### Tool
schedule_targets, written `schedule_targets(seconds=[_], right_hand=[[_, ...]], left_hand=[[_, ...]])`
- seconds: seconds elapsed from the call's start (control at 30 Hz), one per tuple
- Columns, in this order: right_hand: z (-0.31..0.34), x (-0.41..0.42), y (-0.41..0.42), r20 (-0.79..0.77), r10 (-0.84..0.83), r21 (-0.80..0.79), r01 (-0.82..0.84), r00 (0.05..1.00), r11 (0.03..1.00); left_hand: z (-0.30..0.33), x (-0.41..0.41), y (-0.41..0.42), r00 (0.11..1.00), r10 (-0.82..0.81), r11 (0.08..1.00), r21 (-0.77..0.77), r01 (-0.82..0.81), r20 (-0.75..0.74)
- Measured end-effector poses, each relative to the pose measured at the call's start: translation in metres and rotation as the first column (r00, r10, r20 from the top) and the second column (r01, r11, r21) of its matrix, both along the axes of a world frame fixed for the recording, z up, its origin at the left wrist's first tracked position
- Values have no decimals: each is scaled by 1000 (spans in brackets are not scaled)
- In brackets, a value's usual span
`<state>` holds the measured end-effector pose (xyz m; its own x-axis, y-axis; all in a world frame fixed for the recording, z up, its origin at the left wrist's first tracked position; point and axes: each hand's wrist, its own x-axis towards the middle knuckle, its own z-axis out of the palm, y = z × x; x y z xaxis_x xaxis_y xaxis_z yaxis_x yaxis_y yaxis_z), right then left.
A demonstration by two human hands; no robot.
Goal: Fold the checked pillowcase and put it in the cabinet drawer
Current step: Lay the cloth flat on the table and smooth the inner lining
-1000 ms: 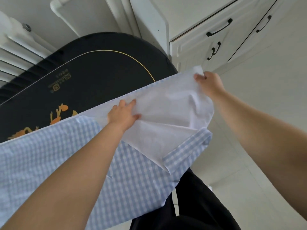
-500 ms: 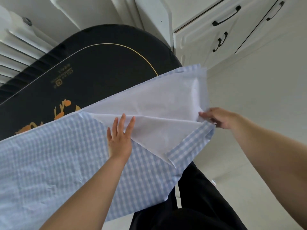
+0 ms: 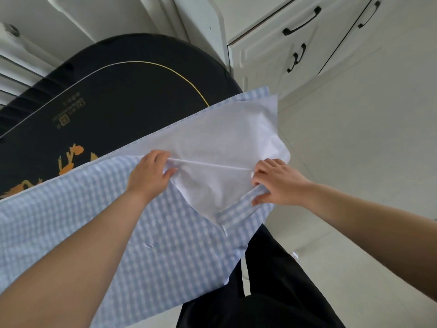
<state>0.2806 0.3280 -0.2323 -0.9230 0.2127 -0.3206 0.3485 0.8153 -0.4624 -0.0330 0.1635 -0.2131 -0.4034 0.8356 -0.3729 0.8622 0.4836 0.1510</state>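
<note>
Presently the pillowcase lies spread over the near part of a dark table, its right end hanging past the table edge above the floor. Its long axis runs from lower left to upper right across the view. At the right end the white inner flap is turned out over the blue check.

The left hand pinches the flap's edge at its left end, fingers curled round the cloth. The right hand grips the other end, where a check hem strip meets the white, fingers closed on the fabric. Between the two hands the edge is drawn into a taut straight ridge. Both grips sit at the open end; the bulk of the cloth extends leftward, away from the right hand and beneath the left forearm.

Material reads as thin woven cotton, limp, lightly creased, small check outside and plain white inside. The table top is smooth and matt with a gold line and orange motif.

The cabinet stands beyond the table's right end, white, with black bar handles; the right hand is nearer to it. Its drawers appear closed. Folding judged not yet begun.
</note>
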Motion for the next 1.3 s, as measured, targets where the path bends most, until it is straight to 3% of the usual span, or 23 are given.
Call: schedule_targets(seconds=[0.1, 0.17, 0.2, 0.27, 0.3, 0.37, 0.43, 0.6, 0.77, 0.83, 1.07, 1.17, 1.3], right_hand=[[0, -6, 9, 144, 59, -88, -47, 988, 995], [3, -14, 19, 184, -175, -308, 226, 967, 924], [4, -18, 29, 172, -371, -403, 409, 912, 819], [0, -21, 59, 169, -745, -500, 707, 646, 500], [-4, -19, 75, 187, -835, -488, 787, 517, 378], [-17, -14, 95, 248, -885, -494, 837, 395, 235], [-33, -14, 96, 312, -891, -495, 857, 330, 144], [-48, -21, 79, 331, -912, -470, 880, 243, 64], [-50, -5, 69, 513, -802, -441, 896, 305, 58], [-50, -1, 65, 481, -811, -412, 903, 333, 126], [-43, -1, 64, 286, -901, -472, 866, 325, 163], [-41, -10, 61, 176, -949, -501, 854, 260, 141], [-38, -29, 71, 185, -979, -592, 805, 84, -42]], left_hand=[[7, -10, 10, 999, -46, 998, -37, 45, -26], [8, -18, 14, 999, -45, 998, -42, 46, 10], [8, -21, 17, 998, 2, 1000, -22, 0, 69], [16, -21, 26, 947, 215, 974, 21, -226, 237], [18, -19, 32, 895, 324, 937, 22, -347, 307], [17, -18, 42, 856, 390, 908, 9, -418, 339], [12, -18, 48, 907, 335, 940, -18, -342, 257], [6, -26, 64, 968, 244, 970, -16, -244, 60], [10, -29, 89, 986, 154, 988, -7, -154, -67], [9, -25, 96, 991, 123, 992, -8, -124, -60], [3, -16, 114, 976, 191, 979, -97, -181, 107], [5, -18, 119, 987, 139, 982, -141, -128, 74], [9, -27, 122, 972, 235, 971, 44, -235, 8]])
